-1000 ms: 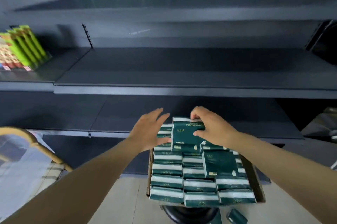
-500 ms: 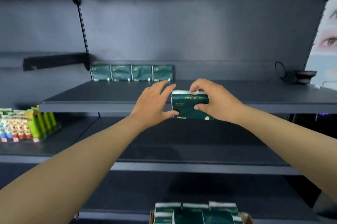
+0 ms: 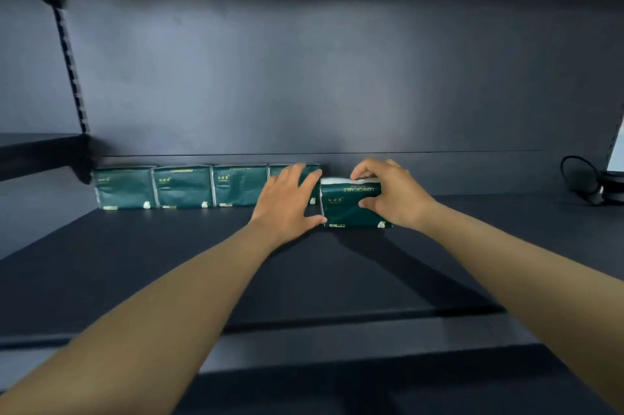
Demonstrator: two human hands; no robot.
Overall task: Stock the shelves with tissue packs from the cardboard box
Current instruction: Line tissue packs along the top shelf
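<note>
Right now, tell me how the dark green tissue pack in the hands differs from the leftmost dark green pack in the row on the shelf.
The held dark green tissue pack stands forward of the row; the leftmost dark green pack sits back against the shelf's rear wall. The held pack is gripped by the right hand, with the left hand beside it; the leftmost stands untouched. Both are upright on the dark shelf, same design.

Bare shelf (image 3: 472, 245) rightward; packs (image 3: 182, 186) along back left

The shelf (image 3: 169, 272) and back panel (image 3: 304, 77) look like matt, smooth dark metal. The tissue packs (image 3: 182, 186) wear glossy green plastic film, slightly wrinkled; the cable (image 3: 577, 175) is probably rubbery plastic.
</note>
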